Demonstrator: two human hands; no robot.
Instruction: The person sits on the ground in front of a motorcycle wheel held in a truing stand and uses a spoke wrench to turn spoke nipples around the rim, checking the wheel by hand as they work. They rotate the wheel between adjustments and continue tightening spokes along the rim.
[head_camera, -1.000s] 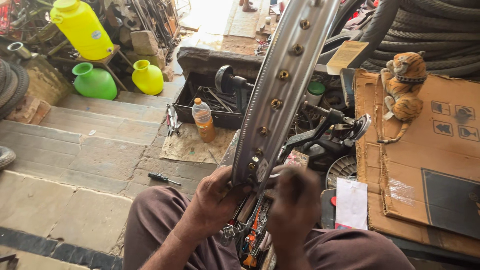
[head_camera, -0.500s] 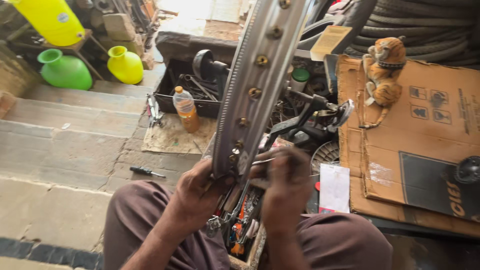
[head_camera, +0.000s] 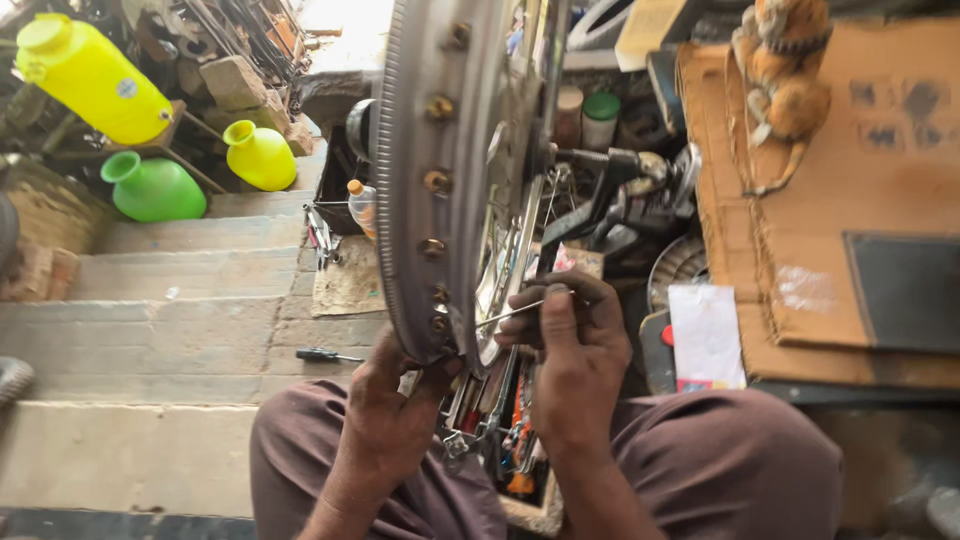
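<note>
Here's the shiny metal wheel rim (head_camera: 425, 180), standing upright on edge in the middle of the view, brass spoke nipples dotted down its inner face, and its lower end sits right over the person's lap. The left hand (head_camera: 385, 415) is cupped under that lower end, fingers and thumb curled against the rim's bottom edge and gripping it. The right hand (head_camera: 565, 345) is just across, on the rim's right side, fingers closed around a thin silver spoke (head_camera: 510, 313) that runs from the hand toward the rim's lower holes. Both hands are dark with grime. Below them, between the knees in brown trousers (head_camera: 720, 460), lies an open tray of hand tools (head_camera: 500, 440) with orange and red handles.

Behind the rim, a black metal stand with a clamp arm (head_camera: 610, 195) holds up the wheel's far side; how it grips I cannot tell. Over on the stone steps (head_camera: 150, 320), a small black-handled screwdriver (head_camera: 325, 355) lies alone near the left knee. Further up the steps stands a small plastic bottle with an orange cap (head_camera: 362, 205) on a scrap of worn mat (head_camera: 345, 285). At the top left corner of the steps, a big yellow plastic jerrycan (head_camera: 90, 80), a green round jug (head_camera: 155, 188) and a small yellow jug (head_camera: 260, 155) cluster together. On the right, a flattened brown cardboard sheet (head_camera: 800, 230) carries an orange tiger soft toy (head_camera: 785, 70) at its top edge.
</note>
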